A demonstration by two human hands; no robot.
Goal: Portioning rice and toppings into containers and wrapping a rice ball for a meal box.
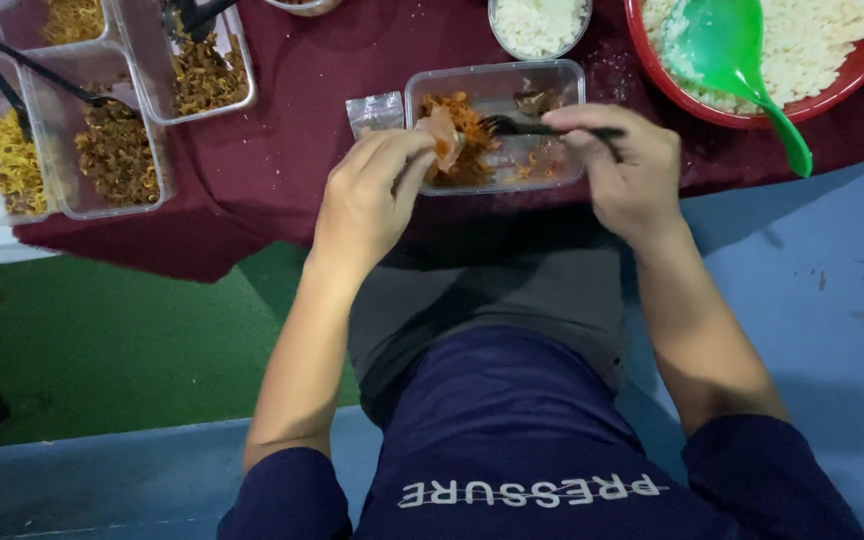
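A dark red cloth (282, 160) covers the table across the top of the frame. It is the biggest thing here. At the upper right sits a big red bowl (857, 70) full of white rice, and a green spoon (742, 60) lies in it with its handle sticking out over the rim toward the lower right.

At the upper left are clear tubs (102, 110) side by side. They hold yellow and brown noodles, and black tongs rest in them.

In the top middle of the frame is a clear plastic box (497, 125). It has orange shredded food on its left side and a dark bit at its upper right.

The left hand (367, 195) is just left of the box, at its left edge. Its fingers are pinched closed on a small pale, orange piece of food (442, 135) held over the box.

The right hand (627, 165) is at the right edge of the box. Its fingers are closed around a black fork (522, 126), which points left into the box, prongs by the orange food.

A small round tub of rice (539, 25) sits at the top, just above the box. A little clear packet (374, 112) lies just beside the box on its left.
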